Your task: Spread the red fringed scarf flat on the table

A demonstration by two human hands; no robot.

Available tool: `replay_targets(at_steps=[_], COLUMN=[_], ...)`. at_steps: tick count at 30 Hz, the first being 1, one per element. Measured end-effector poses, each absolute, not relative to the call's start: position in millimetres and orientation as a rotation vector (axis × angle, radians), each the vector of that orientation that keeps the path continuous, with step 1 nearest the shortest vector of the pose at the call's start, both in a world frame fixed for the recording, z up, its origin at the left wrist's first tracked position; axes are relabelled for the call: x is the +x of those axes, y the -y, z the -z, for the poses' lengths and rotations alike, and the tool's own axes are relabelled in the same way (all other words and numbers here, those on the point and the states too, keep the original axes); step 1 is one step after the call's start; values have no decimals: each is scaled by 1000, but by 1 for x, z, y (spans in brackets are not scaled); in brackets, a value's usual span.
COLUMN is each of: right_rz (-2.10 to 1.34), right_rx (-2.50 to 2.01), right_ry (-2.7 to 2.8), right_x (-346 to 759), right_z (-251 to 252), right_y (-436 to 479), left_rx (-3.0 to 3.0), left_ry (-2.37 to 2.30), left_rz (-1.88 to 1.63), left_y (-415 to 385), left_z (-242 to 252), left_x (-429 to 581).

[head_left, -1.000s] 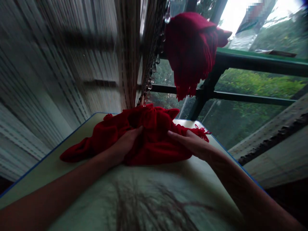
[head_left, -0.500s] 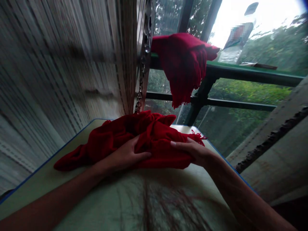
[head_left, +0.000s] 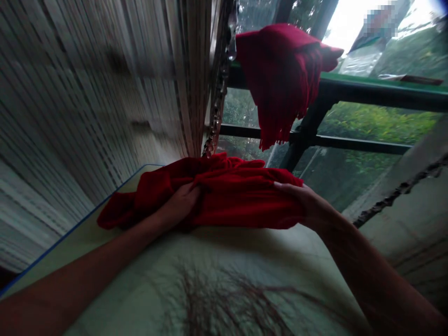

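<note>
A crumpled red scarf [head_left: 241, 200] lies bunched across the far part of the pale table [head_left: 217, 275]. My left hand [head_left: 185, 198] pinches its middle, with the fingertips sunk into the folds. At the scarf's right end, my right hand [head_left: 303, 200] grips the cloth, the thumb on top and the other fingers hidden behind or beneath it. Between my hands the fabric is drawn fairly straight, while its left end stays loosely heaped on the tabletop.
Another red fringed cloth [head_left: 280, 70] hangs over the green window ledge [head_left: 367, 91]. A clear plastic bottle [head_left: 364, 58] stands on that ledge. String curtains [head_left: 105, 93] with beads border the left side. Dark strands of hair [head_left: 224, 298] blur the near foreground.
My right hand has moved right and slightly up with the scarf's end, straightening the cloth. My left hand has shifted a little left and now pinches the fabric. The view has tilted slightly.
</note>
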State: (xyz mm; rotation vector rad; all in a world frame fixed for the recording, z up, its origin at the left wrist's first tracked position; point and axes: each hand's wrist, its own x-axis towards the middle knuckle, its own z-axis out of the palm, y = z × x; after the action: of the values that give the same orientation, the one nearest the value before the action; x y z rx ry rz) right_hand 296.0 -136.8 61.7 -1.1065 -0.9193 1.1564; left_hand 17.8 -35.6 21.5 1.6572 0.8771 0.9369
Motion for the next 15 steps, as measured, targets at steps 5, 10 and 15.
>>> replay_targets(at_steps=[5, 10, 15], right_rz=[-1165, -1198, -1288], right_rx=[-1113, -1143, -1117], right_ry=[747, 789, 1002], right_x=[304, 309, 309], right_z=[-52, -51, -47], right_y=[118, 116, 119], left_rx=[1714, 1780, 1741], left_ry=[-845, -825, -806], left_rz=[-802, -776, -851], left_y=[38, 35, 35], left_z=[-27, -22, -21], left_x=[18, 19, 20])
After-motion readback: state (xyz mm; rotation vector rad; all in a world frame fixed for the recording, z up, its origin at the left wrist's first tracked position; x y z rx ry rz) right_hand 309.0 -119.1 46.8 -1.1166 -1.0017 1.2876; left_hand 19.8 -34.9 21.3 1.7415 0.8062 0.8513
